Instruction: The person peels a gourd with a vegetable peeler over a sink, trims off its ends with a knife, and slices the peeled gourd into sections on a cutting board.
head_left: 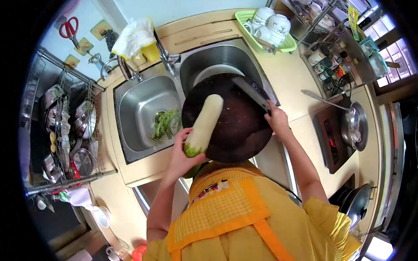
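Gripping one gourd, left hand; one knife, right hand; one board below.

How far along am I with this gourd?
Peeling looks mostly done: green peelings lie in the left sink basin. Your left hand holds the pale gourd, your right hand a knife. Apparently left: the green end, and any cutting; the chopping board shows no pieces.

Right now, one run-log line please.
left hand: holds mostly peeled gourd | right hand: holds knife at board | peels: in left basin
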Available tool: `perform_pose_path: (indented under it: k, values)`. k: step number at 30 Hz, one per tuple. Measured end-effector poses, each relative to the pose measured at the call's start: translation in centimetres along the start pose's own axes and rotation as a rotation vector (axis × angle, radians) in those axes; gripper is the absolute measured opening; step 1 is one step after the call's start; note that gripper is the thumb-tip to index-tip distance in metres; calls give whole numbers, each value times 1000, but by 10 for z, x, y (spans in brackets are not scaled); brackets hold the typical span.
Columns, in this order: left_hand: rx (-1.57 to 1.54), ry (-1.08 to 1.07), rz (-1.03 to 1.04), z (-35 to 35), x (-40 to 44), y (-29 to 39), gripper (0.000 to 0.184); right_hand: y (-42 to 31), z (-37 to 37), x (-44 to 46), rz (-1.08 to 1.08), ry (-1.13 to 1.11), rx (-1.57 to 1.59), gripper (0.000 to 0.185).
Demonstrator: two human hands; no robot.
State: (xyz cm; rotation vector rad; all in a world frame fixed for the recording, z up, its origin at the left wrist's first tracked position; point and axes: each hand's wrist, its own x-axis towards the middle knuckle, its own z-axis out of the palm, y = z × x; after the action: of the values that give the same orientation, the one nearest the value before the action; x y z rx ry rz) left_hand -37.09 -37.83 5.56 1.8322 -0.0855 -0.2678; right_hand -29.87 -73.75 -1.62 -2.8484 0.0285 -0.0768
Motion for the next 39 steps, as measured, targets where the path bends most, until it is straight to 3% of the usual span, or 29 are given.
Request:
perform_pose_path:
  k: [3,4,7,8,14,17,20,26,31,39]
  values:
    - [272,12,110,54,19,-1,75,21,-23,1,79,33,314,47]
    - [376,8,99,69,23,12,73,21,-34,-3,66,104,400,33]
    - [614,22,192,108,41,18,70,16,-71,-18,184,-65,637,22]
    - [683,29,246,119,47,12,70,19,-72,-23,116,-61,678,16]
    - [843,129,282,145,60,-4,73,4,-86,-57,-25,-188,686,14]
    - [699,123,171,133,49,6,75,-6,-94,-64,-69,-270,554,17]
    - [813,37,-89,121,29,13,79,-16,-105,-66,-182,-330,352,22]
    - [838,192,103,139,16,-11,75,-31,-111,-75,-260,-477,178,17]
    - [823,257,120,154,13,-11,67,-24,-104,-78,-200,-575,185,19]
    - [878,243,105,156,18,-12,59,-27,-113,-72,-305,-585,125,18]
